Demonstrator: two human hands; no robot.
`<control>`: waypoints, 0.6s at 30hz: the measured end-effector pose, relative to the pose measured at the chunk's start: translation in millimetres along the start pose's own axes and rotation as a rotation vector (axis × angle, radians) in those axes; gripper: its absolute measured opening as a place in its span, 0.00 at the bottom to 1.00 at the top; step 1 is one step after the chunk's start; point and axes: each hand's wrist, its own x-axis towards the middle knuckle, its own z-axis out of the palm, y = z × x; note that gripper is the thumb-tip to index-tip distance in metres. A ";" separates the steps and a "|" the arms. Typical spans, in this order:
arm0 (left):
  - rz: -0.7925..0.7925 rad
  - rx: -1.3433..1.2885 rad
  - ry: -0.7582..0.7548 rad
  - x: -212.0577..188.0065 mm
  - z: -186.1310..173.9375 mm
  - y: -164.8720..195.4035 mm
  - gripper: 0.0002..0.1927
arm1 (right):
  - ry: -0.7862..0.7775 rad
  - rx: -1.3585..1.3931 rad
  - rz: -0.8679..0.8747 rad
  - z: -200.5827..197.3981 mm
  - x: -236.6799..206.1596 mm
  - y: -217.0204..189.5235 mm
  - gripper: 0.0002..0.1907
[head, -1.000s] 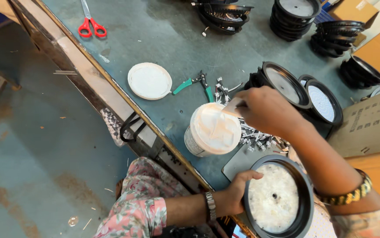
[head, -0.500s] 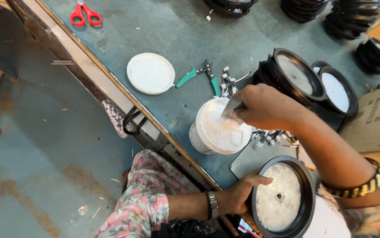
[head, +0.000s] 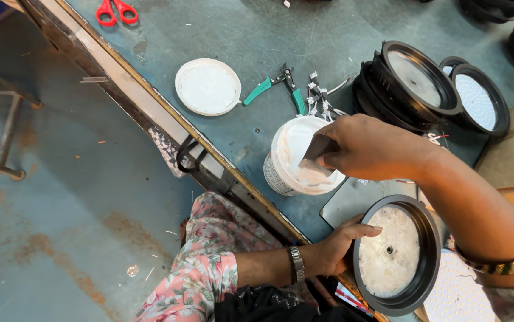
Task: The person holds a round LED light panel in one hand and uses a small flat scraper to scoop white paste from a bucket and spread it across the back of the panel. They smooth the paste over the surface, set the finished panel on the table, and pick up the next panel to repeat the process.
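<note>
Two hands worked in the head view. The right hand (head: 364,149) was pinched shut on a small dark scraper (head: 318,150), its blade dipped in the open white paste tub (head: 295,158) near the worktop's (head: 209,30) front edge. The left hand (head: 343,247) gripped the rim of a round black housing (head: 395,253), coated white inside, just off that edge. Paste looked soft and sticky; the housing seemed stiff and best held by its rim.

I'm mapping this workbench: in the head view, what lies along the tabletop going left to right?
Red scissors → white lid → green-handled pliers → white tub of paste, where the right hand dips a scraper → black round housings.
</note>
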 end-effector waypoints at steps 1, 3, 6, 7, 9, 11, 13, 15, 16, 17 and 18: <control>0.001 0.001 0.000 0.7 -0.7 -0.1 0.35 | 0.020 0.017 -0.090 0.1 -0.9 -0.6 0.16; 0.011 0.005 -0.008 1.1 -1.7 -0.6 0.35 | -0.003 0.033 -0.084 0.2 -2.4 -2.5 0.15; 0.018 0.012 -0.020 0.6 -2.8 -0.6 0.35 | -0.051 -0.014 0.036 -1.1 -2.9 -5.5 0.13; 0.019 0.014 -0.024 0.3 -3.0 -0.4 0.34 | -0.069 -0.041 0.094 -1.4 -2.3 -6.3 0.14; 0.008 0.033 -0.002 -0.7 -3.4 0.0 0.34 | -0.076 -0.033 0.089 -2.0 1.0 -6.5 0.15; 0.003 0.047 0.015 -1.9 -3.5 0.3 0.34 | -0.074 0.022 0.082 -1.3 5.6 -3.7 0.17; 0.007 0.055 0.026 -2.4 -3.6 1.0 0.33 | -0.062 0.123 0.073 0.8 12.6 2.9 0.18; 0.010 0.069 0.028 -2.4 -3.6 1.5 0.33 | -0.069 0.291 0.060 5.7 18.3 13.3 0.20; 0.013 0.075 0.029 -2.4 -3.7 1.6 0.32 | -0.072 0.374 0.052 8.2 21.3 19.7 0.21; 0.019 0.065 0.014 -2.0 -3.9 1.9 0.32 | -0.061 0.442 0.073 11.1 24.1 26.7 0.21; 0.026 0.056 -0.003 -2.1 -4.3 1.4 0.32 | -0.050 0.510 0.094 15.0 26.0 33.2 0.22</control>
